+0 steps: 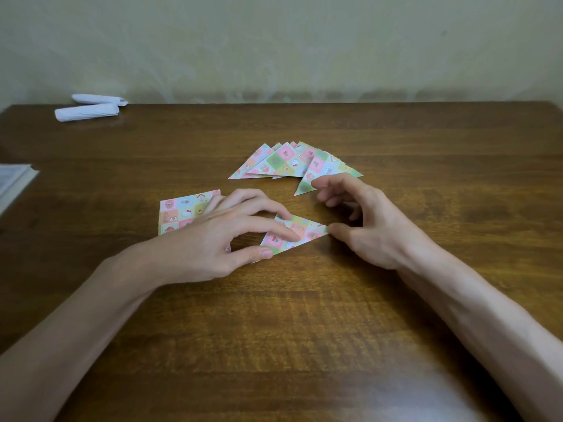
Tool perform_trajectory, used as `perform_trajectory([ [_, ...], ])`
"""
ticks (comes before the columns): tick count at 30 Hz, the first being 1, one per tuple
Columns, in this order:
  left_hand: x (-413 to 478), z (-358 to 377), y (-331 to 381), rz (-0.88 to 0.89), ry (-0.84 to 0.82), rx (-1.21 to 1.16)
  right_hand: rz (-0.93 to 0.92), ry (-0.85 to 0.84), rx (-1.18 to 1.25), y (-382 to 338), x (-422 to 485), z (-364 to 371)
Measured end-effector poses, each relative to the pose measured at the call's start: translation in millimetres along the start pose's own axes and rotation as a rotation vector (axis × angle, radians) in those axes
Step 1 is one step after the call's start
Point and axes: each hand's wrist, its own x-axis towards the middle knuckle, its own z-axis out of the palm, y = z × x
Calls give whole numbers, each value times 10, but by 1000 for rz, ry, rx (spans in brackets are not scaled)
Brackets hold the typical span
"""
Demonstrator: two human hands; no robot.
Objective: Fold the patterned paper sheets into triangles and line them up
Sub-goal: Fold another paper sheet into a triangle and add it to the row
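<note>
A folded patterned paper triangle lies flat on the wooden table. My left hand presses on it, index finger on its middle and thumb at its near left corner. My right hand has its thumb tip touching the triangle's right point, the other fingers curled above the table. Under my left hand lies a stack of unfolded patterned sheets. Behind, several folded triangles overlap in a fan, and one more triangle lies at their right end, near my right fingertips.
Two rolled white paper bundles lie at the far left by the wall. A white book or box corner sits at the left table edge.
</note>
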Motion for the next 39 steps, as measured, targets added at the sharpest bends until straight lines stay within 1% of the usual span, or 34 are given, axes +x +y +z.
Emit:
perform_trajectory([
  [6,1,-11,-4,0,-2,13,16,-36,96,23,66,-47],
  [10,-1,-8,0,1,-2,14,26,-106,130,17,128,-103],
  [15,-1,-14,3,16,1,38,11,-170,100,12,164,-172],
  [20,-18,-13,47,42,-47,132,25,-165,19,1,204,-96],
  [24,-17,-21,61,49,-65,197,11,-189,70,9,126,-154],
  [27,-13,-23,58,36,-72,215,10,-80,157,6,49,-133],
  [28,-18,-23,54,30,-76,215,-11,-37,138,-2,29,-109],
  [30,-24,-22,48,28,-74,220,-69,19,22,-2,-6,-58],
  [34,-42,-22,44,18,-69,228,-122,70,-239,27,-47,-19],
  [36,-41,-18,41,5,-72,257,-100,88,-247,18,-44,5],
  [39,-38,-19,30,-4,-71,277,-72,58,-261,-30,-14,50],
])
